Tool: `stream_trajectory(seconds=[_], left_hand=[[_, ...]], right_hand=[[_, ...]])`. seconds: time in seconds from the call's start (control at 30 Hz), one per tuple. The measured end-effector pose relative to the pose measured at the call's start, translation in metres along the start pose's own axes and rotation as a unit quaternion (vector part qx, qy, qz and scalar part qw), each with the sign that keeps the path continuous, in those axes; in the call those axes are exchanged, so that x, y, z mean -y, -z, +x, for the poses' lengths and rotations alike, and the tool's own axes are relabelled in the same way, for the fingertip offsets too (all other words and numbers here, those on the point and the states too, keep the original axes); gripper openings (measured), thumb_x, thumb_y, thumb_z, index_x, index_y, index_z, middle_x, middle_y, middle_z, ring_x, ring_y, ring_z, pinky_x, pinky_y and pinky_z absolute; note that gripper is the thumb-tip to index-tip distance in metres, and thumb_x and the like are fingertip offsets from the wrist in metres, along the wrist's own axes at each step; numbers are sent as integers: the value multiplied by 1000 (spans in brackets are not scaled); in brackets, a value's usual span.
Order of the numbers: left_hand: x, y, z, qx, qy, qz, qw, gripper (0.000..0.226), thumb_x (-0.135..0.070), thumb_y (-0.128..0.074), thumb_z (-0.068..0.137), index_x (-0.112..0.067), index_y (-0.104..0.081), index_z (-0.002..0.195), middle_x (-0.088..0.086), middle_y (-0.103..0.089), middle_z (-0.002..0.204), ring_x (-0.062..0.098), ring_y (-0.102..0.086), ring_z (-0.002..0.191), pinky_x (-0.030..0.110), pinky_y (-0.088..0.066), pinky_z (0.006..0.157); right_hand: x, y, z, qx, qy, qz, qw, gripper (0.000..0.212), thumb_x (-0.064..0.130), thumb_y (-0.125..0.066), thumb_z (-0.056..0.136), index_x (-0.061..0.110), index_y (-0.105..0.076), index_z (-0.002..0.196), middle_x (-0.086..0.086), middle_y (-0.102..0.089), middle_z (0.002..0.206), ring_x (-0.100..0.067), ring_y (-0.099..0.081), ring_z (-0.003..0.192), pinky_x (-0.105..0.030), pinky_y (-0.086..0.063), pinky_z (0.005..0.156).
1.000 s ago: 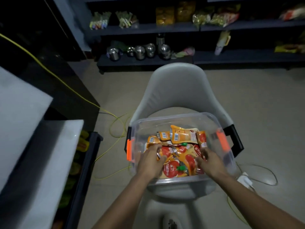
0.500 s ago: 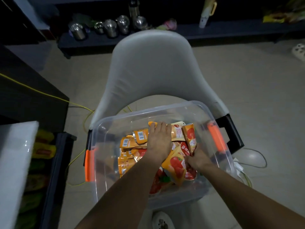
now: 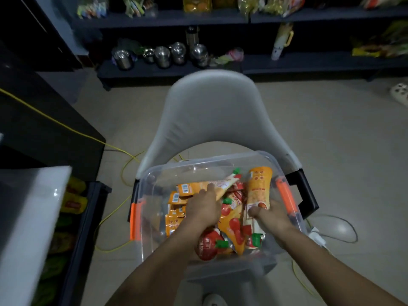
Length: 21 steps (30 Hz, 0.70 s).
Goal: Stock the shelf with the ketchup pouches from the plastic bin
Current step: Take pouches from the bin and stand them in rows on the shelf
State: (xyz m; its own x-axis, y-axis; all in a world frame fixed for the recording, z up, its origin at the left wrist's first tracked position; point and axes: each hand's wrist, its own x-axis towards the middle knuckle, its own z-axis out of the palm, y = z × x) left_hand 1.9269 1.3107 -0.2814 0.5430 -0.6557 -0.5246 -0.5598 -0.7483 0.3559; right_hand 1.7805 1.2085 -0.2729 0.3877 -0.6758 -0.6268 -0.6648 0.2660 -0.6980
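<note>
A clear plastic bin with orange latches sits on a grey chair. Several orange and red ketchup pouches lie piled inside it. My left hand is in the bin, closed on a pouch that tilts up toward the right, green cap at its far end. My right hand grips another pouch that stands upright near the bin's right wall. A dark shelf runs along the far wall.
Steel pots and a bottle stand on the low far shelf, with packets on the shelf above. A dark rack with yellow packets is at the left, under a white surface. A yellow cable and a grey cord trail on the floor.
Both hands have lifted pouches out of the pile: the left raises one at a slant, the right stands one upright. The view has tilted up, showing more of the far shelves.
</note>
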Motion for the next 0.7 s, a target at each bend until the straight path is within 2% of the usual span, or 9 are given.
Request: stream_trajectory(seconds=[0.07,0.13,0.23,0.3,0.4,0.47,0.57,0.63,0.7], left_hand=[[5,15,-25,26,55,-262,963,46,-32,-51,98,-24,-36,142,3,-64,114,20,-64,96,33,-51,82],[4,30,-55,39,92,-464,880,43,-22,-54,98,-26,-42,139,-3,-66,106,10,-65,80,27,-51,68],[5,46,-103,43,120,-663,737,37,-9,-56,95,-21,-52,130,9,-72,104,22,-70,77,34,-58,65],[9,53,-137,38,129,-730,671,32,-6,-56,93,-20,-56,122,16,-72,104,30,-70,82,42,-59,71],[18,67,-194,44,115,-785,608,24,-22,-57,88,-15,-65,110,18,-72,102,32,-69,86,44,-57,75],[24,77,-229,62,61,-828,553,48,-48,-47,94,-11,-69,115,21,-69,115,36,-67,102,49,-53,88],[38,88,-287,59,-19,-847,527,74,-69,-40,89,-10,-63,128,24,-61,130,39,-61,115,54,-47,99],[46,91,-324,49,-47,-839,540,70,-60,-60,85,-7,-61,131,25,-59,132,39,-60,117,53,-48,98],[57,91,-365,17,-43,-829,557,72,-43,-77,74,-4,-58,132,24,-61,128,38,-62,110,48,-57,82]], right_hand=[[11,3,-20,25,31,-8,999,15,1,-64,81,16,-66,85,-6,-72,79,-26,-69,76,-42,-56,77],[24,6,-41,41,85,-32,995,12,7,-64,85,18,-64,91,-3,-72,80,-22,-70,76,-42,-57,76],[39,9,-75,35,231,-131,963,11,18,-61,89,28,-59,94,9,-68,81,-13,-66,79,-36,-55,74],[50,12,-102,6,342,-231,911,24,16,-58,85,34,-56,102,20,-63,90,-9,-60,85,-28,-49,71],[70,15,-142,-47,521,-354,775,46,25,-54,74,31,-54,119,10,-67,104,-20,-62,92,-32,-46,71],[81,14,-169,-52,604,-415,678,42,34,-47,79,32,-53,120,10,-67,106,-19,-60,91,-33,-43,66],[95,5,-211,-59,681,-446,577,37,36,-40,88,31,-54,123,8,-67,115,-20,-60,94,-34,-39,67],[105,-4,-237,-65,716,-443,535,35,42,-39,95,31,-54,124,6,-66,118,-22,-60,100,-35,-36,71],[113,-16,-269,-67,743,-438,501,37,41,-57,89,33,-53,125,5,-65,119,-23,-59,103,-36,-35,75]])
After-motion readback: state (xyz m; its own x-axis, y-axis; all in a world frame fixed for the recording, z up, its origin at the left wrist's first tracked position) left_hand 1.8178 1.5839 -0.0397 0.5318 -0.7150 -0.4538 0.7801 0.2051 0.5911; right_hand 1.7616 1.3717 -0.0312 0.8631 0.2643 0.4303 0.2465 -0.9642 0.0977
